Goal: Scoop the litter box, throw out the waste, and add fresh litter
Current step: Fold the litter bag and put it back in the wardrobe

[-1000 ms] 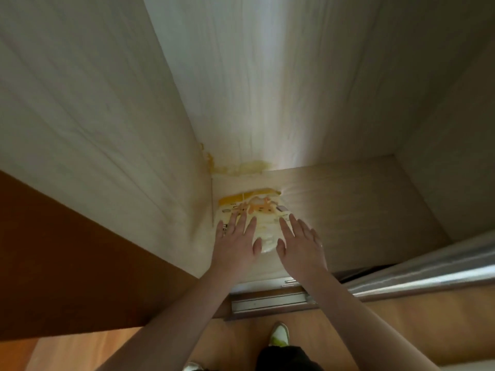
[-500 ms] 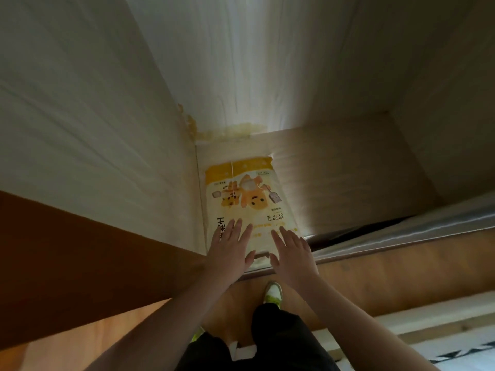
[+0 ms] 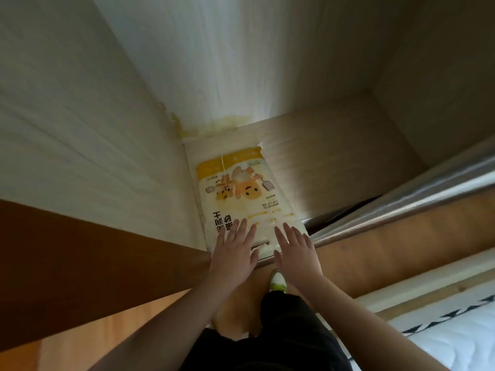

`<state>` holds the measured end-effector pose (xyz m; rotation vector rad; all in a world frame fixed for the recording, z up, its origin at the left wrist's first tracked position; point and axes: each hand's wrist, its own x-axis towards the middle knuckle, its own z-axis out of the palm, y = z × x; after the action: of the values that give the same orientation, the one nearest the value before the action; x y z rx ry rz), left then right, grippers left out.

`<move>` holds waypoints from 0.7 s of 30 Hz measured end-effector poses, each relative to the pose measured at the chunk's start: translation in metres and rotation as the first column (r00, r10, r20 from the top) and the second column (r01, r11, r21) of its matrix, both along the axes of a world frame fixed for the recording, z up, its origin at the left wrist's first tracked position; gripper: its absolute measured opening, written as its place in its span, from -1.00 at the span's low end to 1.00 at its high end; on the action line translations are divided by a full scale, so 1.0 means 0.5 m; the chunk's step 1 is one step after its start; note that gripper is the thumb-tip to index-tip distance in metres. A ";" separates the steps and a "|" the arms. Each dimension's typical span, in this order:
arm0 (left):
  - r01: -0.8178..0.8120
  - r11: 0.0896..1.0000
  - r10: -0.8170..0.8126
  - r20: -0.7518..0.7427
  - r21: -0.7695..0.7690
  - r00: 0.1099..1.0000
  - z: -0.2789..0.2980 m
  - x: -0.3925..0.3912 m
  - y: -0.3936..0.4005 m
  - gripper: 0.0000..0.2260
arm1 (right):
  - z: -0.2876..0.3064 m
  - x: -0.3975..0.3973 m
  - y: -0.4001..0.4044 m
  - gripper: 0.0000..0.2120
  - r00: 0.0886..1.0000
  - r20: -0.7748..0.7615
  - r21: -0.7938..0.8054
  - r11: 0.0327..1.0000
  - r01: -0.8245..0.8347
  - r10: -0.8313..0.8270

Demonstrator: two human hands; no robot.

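Since the earlier frames, more of the litter bag (image 3: pixel 242 199) shows: one second back only its yellow top band and cartoon print cleared your fingers, now most of the printed face is in view, and its near edge lies at the cabinet's front lip. Your hands sit closer to that near edge than before.

Bag: flat on the cabinet floor (image 3: pixel 334 162), printed side up, yellow band at the far end, black characters toward you, long left edge just beside the cabinet's left wall (image 3: pixel 80 116). Far end lies near the back corner, where a yellowish stain (image 3: pixel 214 125) marks the back wall.

Your left hand (image 3: pixel 234 250): palm down, fingers straight and slightly spread, resting over the bag's near left part. No curl round anything.

Your right hand (image 3: pixel 294 249): same posture, fingers extended, over the bag's near right corner. Both hands slack and flat; whether the palms press the bag, cannot tell.

Right of the bag: metal door rail (image 3: pixel 401 210) running along the cabinet front. Nearer than the bag: wooden floor (image 3: pixel 93 338), one shoe (image 3: pixel 278 282), dark trousers (image 3: pixel 289 330).
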<state>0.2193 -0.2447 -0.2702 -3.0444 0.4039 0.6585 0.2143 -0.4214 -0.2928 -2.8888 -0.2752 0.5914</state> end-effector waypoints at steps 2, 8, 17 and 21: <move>0.052 0.998 -0.052 0.023 -0.026 0.998 0.010 -0.009 -0.002 -0.46 | 0.010 -0.019 0.011 -0.42 0.998 0.021 0.000 0.998 0.066 -0.066; 0.255 0.964 -0.253 0.036 -0.071 0.967 0.023 -0.072 0.031 -0.46 | 0.052 -0.101 0.072 -0.43 0.957 0.104 -0.051 0.960 0.277 -0.270; 0.600 0.796 -0.582 0.162 -0.088 0.797 0.079 -0.180 0.114 -0.45 | 0.121 -0.331 0.185 -0.45 0.774 0.209 -0.059 0.783 0.620 -0.597; 0.695 0.713 -0.676 0.169 -0.096 0.717 0.099 -0.210 0.108 -0.47 | 0.121 -0.428 0.207 -0.47 0.686 0.222 -0.065 0.692 0.719 -0.693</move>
<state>0.1141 -0.1907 -0.2208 -2.6825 1.5418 0.3883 0.0005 -0.3178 -0.2321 -2.8413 0.8871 0.1992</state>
